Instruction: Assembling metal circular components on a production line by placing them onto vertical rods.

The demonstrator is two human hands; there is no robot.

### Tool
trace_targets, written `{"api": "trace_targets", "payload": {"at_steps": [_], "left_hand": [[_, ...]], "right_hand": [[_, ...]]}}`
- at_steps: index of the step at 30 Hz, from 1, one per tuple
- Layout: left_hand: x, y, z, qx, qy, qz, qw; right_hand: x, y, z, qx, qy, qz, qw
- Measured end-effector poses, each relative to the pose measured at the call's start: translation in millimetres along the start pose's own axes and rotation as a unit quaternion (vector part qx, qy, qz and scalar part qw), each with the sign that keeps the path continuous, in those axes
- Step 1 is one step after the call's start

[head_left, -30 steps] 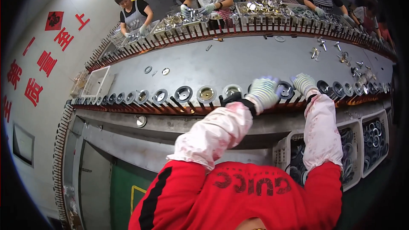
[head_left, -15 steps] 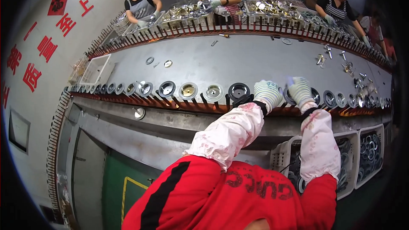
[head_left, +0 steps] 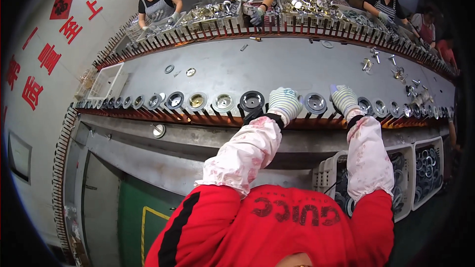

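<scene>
Both of my hands wear striped pale gloves and reach over a row of round metal discs on a conveyor edged with upright pins. My left hand (head_left: pixel 286 103) is curled beside a black-rimmed disc (head_left: pixel 252 100), over a spot in the row that it covers. To its right a silver disc with a dark rim (head_left: pixel 315 103) sits uncovered between my hands. Over the row just beyond that disc, my right hand (head_left: pixel 345 99) is also curled, with another grey disc (head_left: pixel 364 105) to its right. Anything within either hand's fingers is hidden.
Crates of grey rings (head_left: pixel 428 173) stand below the conveyor at right. A broad metal table (head_left: pixel 213 71) carries loose rings and metal fittings (head_left: pixel 400 73). Across it, co-workers stand behind another pin-edged conveyor (head_left: pixel 217 38) and full baskets. A white basket (head_left: pixel 106 81) sits at left.
My right hand has moved away from my left, further along the row, uncovering the silver disc between them. The whole view has shifted, so the row appears further left. My left hand remains beside the black-rimmed disc.
</scene>
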State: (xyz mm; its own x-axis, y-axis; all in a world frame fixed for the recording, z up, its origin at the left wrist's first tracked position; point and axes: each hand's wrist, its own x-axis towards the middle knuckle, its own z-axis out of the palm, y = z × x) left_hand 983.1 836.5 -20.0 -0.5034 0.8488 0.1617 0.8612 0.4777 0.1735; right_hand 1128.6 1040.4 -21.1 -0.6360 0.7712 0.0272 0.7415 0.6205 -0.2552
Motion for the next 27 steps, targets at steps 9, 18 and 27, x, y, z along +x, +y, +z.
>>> {"api": "trace_targets", "payload": {"at_steps": [9,18,27], "left_hand": [[-7,-38,-13,0.037,0.008,-0.064,0.997],[-108,77,-118,-0.317,0.044,0.286,0.903],[-149,105,-156,-0.295,0.051,0.263,0.917]], "right_hand": [[-15,48,-7,-0.116,0.049,0.034,0.991],[-11,12,11,-0.07,0.022,-0.037,0.997],[-7,24,-30,-0.082,0.174,-0.077,0.978]]}}
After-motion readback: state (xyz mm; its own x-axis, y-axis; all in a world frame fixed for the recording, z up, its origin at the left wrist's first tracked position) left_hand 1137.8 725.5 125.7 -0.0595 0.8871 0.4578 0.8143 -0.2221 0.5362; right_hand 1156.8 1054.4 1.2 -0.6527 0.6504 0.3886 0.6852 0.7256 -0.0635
